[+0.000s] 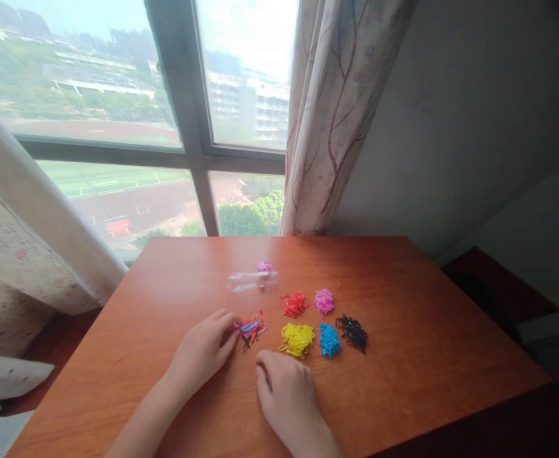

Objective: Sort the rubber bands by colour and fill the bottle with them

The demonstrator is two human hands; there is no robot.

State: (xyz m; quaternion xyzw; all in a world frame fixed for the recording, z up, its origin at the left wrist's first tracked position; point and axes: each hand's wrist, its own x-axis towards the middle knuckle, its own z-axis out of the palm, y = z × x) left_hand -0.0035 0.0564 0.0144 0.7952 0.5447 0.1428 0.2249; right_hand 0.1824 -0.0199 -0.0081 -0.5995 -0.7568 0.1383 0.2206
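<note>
My left hand [209, 343] reaches to a small heap of mixed-colour rubber bands [252, 327], its fingertips at the heap's left edge and the thumb apart from the index finger. Curled on the table just below that heap is my right hand [286, 388]; its fingertips are hidden, so I cannot make out what is in them. Right of the mixed heap lie sorted piles of rubber bands: yellow [297, 340] closest to my right hand, then blue [329, 340] and black [353, 332]. Red bands [293, 305] and pink bands [324, 302] form piles behind these.
A clear plastic bag or container [252, 281] lies farther back on the wooden table [188, 267], with a pink-purple clump [264, 266] by it. A window [117, 149] and patterned curtains [337, 114] stand behind the table.
</note>
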